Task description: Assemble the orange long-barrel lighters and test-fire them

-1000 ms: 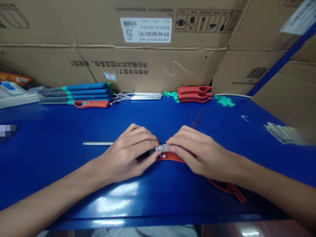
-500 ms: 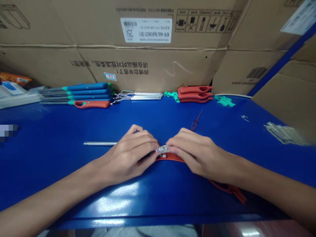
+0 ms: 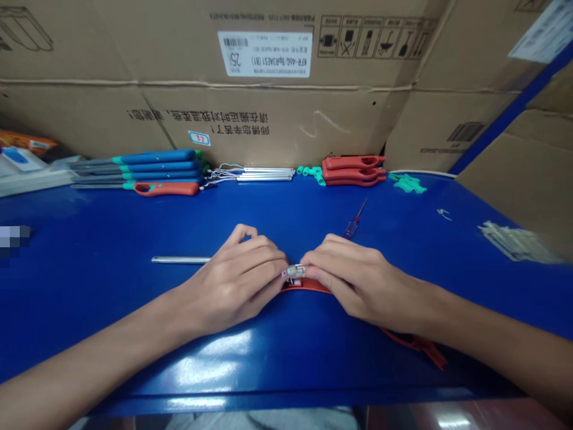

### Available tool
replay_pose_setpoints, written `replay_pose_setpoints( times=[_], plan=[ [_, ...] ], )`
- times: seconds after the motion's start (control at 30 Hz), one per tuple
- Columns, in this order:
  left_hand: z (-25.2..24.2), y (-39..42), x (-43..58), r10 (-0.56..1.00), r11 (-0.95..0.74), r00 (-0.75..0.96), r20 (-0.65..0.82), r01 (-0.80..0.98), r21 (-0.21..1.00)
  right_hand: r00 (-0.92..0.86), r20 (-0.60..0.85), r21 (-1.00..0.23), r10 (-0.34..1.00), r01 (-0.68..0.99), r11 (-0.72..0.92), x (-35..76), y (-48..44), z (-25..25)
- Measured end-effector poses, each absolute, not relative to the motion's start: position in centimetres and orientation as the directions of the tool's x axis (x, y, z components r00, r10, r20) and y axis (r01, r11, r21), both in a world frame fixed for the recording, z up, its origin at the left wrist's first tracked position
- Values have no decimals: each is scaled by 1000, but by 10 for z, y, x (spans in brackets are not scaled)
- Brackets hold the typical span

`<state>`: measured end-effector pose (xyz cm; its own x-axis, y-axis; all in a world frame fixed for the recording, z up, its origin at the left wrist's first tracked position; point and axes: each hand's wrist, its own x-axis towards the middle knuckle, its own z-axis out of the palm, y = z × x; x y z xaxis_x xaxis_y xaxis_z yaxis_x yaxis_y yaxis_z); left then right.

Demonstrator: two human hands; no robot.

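A small clear component [image 3: 296, 272] is held above an orange handle shell [image 3: 317, 286], its left end pinched in the closed fingers of the left hand [image 3: 244, 280], its right end in those of the right hand [image 3: 353, 275]. On the counter [image 3: 111, 239], a metal tube [image 3: 179, 260] is partly hidden by the left hand; beyond the right, a screwdriver [image 3: 352, 227] is seen.

The scene is viewed by a single head-worn camera, placed above the near edge of the table [image 3: 286, 358] and aimed forward and down. The left hand [image 3: 244, 280] and right hand [image 3: 353, 275] are seen from above at close range, around mid-frame, while the cardboard [image 3: 286, 107] behind the table is faced nearly straight on, farther off.
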<state>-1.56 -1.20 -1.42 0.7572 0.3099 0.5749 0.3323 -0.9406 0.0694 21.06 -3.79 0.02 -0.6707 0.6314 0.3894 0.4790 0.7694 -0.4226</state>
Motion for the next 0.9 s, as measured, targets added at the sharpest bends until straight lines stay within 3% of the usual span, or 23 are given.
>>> replay_pose_setpoints(
  times=[0.2, 0.33, 0.57, 0.9],
  plan=[
    [-13, -11, -16, 317, -935, 760, 568, 350, 53, -665, 410, -402, 624, 482, 778, 210, -37, -1],
    [-12, -11, -16, 372, -920, 735, 567, 373, 121, -675, 398, -399, 621, 482, 780, 215, -34, 1],
    [-13, -11, -19, 472, -881, 775, 420, 430, 196, -742, 261, -302, 617, 545, 782, 221, -31, -2],
    [-12, -13, -18, 537, -842, 782, 316, 477, 252, -749, 230, -256, 622, 569, 781, 219, -32, -3]
  ],
)
